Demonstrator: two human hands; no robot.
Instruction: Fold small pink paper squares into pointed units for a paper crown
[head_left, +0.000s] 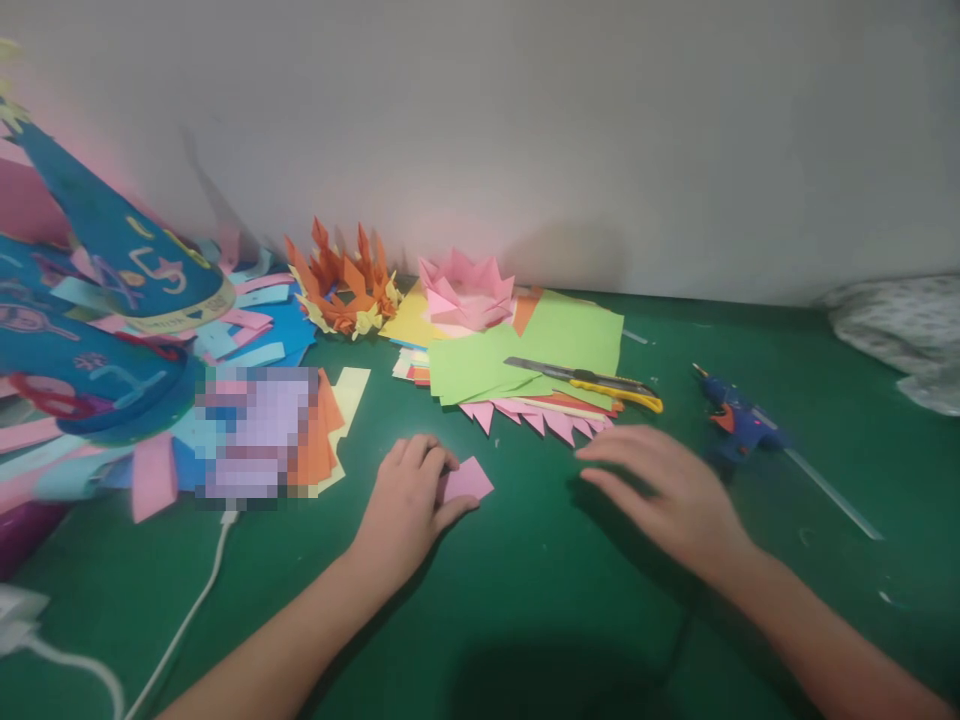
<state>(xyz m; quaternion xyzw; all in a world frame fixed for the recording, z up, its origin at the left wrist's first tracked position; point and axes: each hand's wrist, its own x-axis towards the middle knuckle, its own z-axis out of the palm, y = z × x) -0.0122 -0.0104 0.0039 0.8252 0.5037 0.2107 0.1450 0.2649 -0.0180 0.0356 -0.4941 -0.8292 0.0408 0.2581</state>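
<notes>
My left hand (409,500) rests on the green table with a small folded piece of pink paper (469,482) between its thumb and curled fingers. Part of the paper is hidden under the fingers. To the right, my right hand (664,495) is held with thumb and fingers apart and nothing between them. Just beyond its fingertips lie several pointed pink paper pieces (555,422), partly covered by sheets of light green paper (480,365). A yellow box cutter (600,380) with its blade out lies across those sheets.
Behind stand a pink paper crown (469,290) and an orange paper crown (345,285). Decorated blue cone hats (127,230) fill the left, near a white cable (214,570). At right is a blue glue gun (739,415) with a glue stick; white cloth (900,320) lies beyond.
</notes>
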